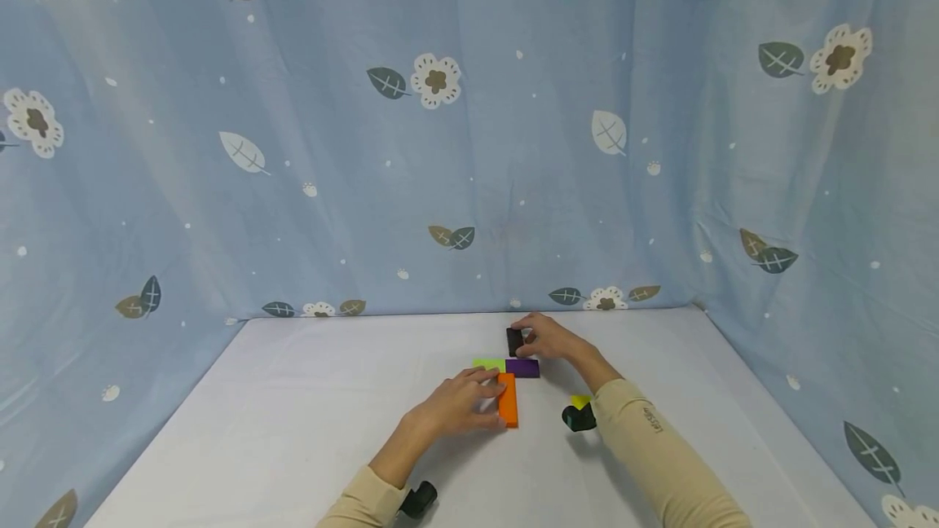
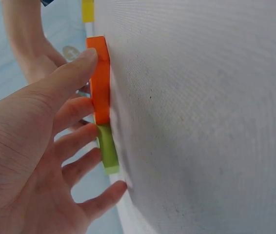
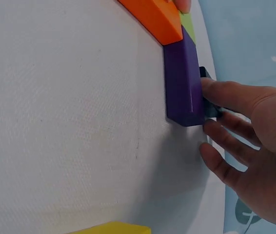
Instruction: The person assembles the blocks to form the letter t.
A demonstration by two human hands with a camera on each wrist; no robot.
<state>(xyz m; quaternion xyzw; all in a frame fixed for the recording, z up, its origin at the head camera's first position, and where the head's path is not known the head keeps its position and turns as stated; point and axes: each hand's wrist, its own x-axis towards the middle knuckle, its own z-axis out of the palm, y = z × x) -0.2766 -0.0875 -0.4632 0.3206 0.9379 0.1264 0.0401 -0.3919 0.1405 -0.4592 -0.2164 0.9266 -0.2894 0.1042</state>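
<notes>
An orange block (image 1: 508, 401) lies lengthwise on the white table, its far end against a lime green block (image 1: 487, 364) and a purple block (image 1: 522, 368), which sit end to end. My left hand (image 1: 460, 402) rests along the orange block's left side, thumb and index finger touching it. In the left wrist view the other fingers reach the green block (image 2: 108, 148) and the cloth, loosely spread. Beyond the purple block, my right hand (image 1: 552, 339) pinches a black block (image 1: 514, 341) between thumb and index finger. The thumb hides much of it in the right wrist view.
A yellow block (image 1: 580, 401) lies right of the orange one, partly hidden by the black camera (image 1: 579, 417) on the right wrist. A blue leaf-patterned curtain (image 1: 469, 145) hangs along the table's back and sides.
</notes>
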